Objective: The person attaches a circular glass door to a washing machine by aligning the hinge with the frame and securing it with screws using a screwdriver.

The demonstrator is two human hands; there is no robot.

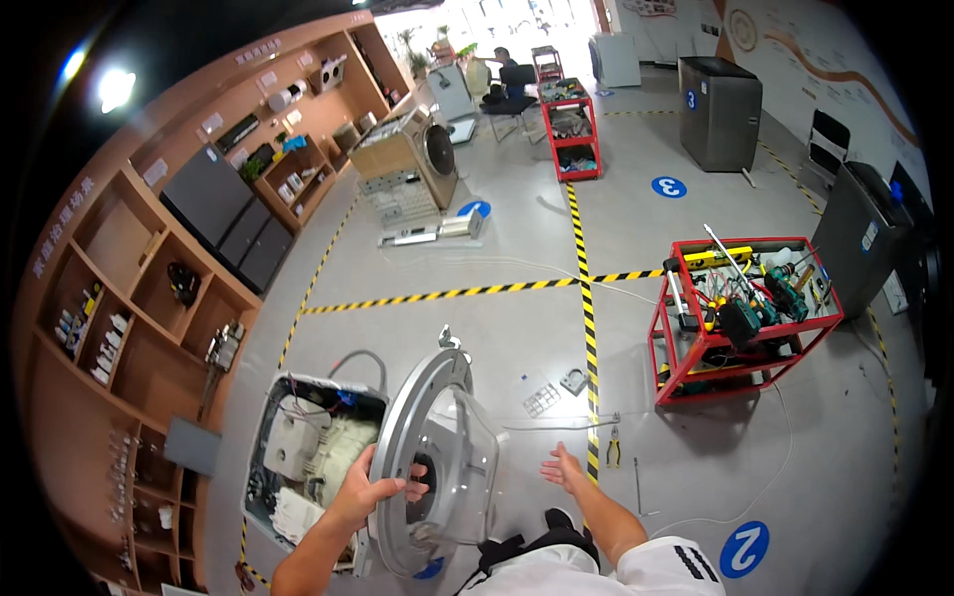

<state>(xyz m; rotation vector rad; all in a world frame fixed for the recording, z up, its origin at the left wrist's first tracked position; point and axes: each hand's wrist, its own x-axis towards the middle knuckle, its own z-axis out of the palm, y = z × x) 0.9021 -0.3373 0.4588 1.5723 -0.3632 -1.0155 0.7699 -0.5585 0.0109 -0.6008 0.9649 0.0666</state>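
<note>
My left hand (368, 489) is closed around the edge of a round washing machine door with a grey ring (400, 422). The door stands upright on its side, its clear bowl (475, 467) bulging to the right. A metal hinge (449, 338) sticks up from the ring. Left of the door is a washing machine with its casing off (328, 447), showing wires and pale inner parts. My right hand (564, 469) is held out over the floor, fingers apart, touching nothing. Closest to it are yellow-handled pliers (613, 449) and a thin grey hose (556, 427).
A white grid plate (542, 399), a metal bracket (574, 380) and an L-shaped wrench (638, 487) lie on the floor. At right stands a red tool cart (760, 336) with drills. Wooden shelves (149, 338) line the left wall. Another person (501, 58) sits far back.
</note>
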